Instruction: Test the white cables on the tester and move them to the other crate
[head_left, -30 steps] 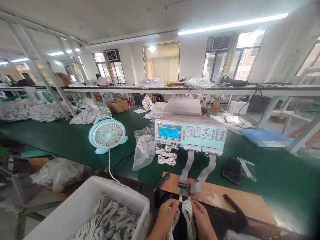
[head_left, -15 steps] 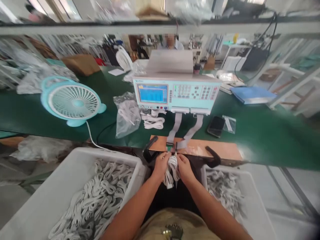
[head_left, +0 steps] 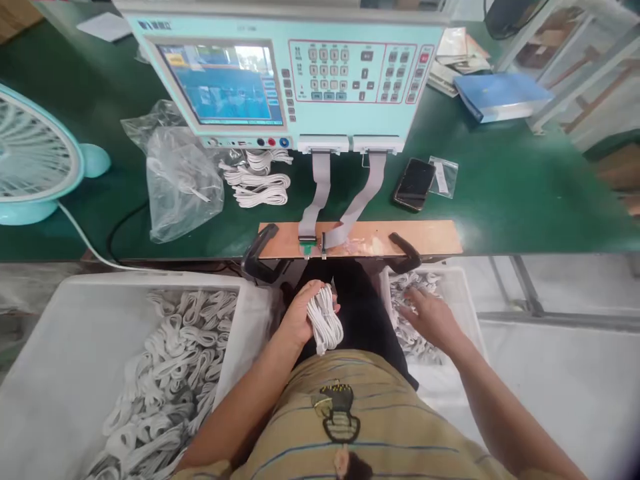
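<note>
My left hand [head_left: 301,312] is closed around a coiled white cable [head_left: 325,321], held low above my lap. Over the right-hand bin [head_left: 467,303], my right hand [head_left: 431,319] is open, its fingers apart just above the bundled cables [head_left: 417,343] there. Whether its fingertips touch them I cannot tell. In front of my hands, a small green connector board [head_left: 307,248] and a black plug [head_left: 324,243] sit at the edge of a copper-coloured board [head_left: 370,239]. Grey ribbon cables [head_left: 320,190] run from them to a light-blue tester [head_left: 350,127] with a screen.
A large white bin [head_left: 75,320] of cable bundles stands on my left. Black clamps [head_left: 260,253] grip the copper board to the green table [head_left: 500,200]. On the table are a fan [head_left: 37,153], a plastic bag [head_left: 183,180], cable coils [head_left: 263,190], a phone [head_left: 415,185] and a blue folder [head_left: 503,93].
Both hands have left the connectors at the board's edge. My left hand has drawn the coiled cable back toward my body; my right hand has let go and moved right, over the bin.
</note>
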Tool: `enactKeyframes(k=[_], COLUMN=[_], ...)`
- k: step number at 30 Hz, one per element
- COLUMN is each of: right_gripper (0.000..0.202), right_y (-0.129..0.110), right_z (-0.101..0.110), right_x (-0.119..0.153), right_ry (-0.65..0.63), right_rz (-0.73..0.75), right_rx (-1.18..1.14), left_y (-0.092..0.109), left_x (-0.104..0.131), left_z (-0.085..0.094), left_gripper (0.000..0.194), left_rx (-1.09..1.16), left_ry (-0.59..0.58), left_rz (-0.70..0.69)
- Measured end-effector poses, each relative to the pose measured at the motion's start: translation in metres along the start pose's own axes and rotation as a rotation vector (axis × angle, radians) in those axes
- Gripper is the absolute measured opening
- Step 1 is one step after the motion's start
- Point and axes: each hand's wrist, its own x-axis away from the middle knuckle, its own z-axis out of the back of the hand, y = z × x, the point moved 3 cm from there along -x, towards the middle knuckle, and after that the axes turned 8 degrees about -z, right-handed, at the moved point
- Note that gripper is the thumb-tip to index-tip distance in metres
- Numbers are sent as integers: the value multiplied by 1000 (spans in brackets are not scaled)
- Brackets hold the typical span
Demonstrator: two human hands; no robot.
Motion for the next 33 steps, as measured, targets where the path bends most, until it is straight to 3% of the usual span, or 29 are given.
enactKeyframes(k=[1, 4, 6, 9, 12, 15, 19, 23, 27, 30, 33], right_gripper=[23, 32, 40, 42, 42, 40, 30, 31, 35, 34, 27], right_y=[-5, -34, -51, -60, -59, -60, -64, -62, -63, -71, -78], right_z=[-10, -59, -85, -103, -105, -101, -101, -106, -107, -102, -94], right_x=[5, 14, 11, 2, -3, -3, -4, -7, -5, -2, -2], right_ry=[-49, -354, -376, -328, -381, -418, -377, -398, -616, -771, -576], right_rz=[29, 145, 196, 225, 251, 249, 222, 185, 127, 216, 414], right_rx=[-34, -339, -481, -543, -533, -548, -573, -601, -666, -577, -381], left_y=[-3, -12, -13, -4, 10, 15, 10, 12, 28, 39, 43], left_x=[-1, 2, 6, 13, 18, 20, 19, 18, 24, 29, 31], left_z=[-3, -17, -22, -20, -12, -3, 9, 15, 11, 4, 0], left_gripper=[19, 20, 22, 26, 26, 31, 42, 33, 19, 17, 13], left_rx=[13, -17, -92, -268, -511, -630, -612, -705, -893, -948, -1019], left_ry=[-19, -86, -100, -106, -191, -262, -167, -108, -221, -378, -422], left_rz=[10, -22, -88, -197, -305, -272, -225, -369, -588, -633, -615])
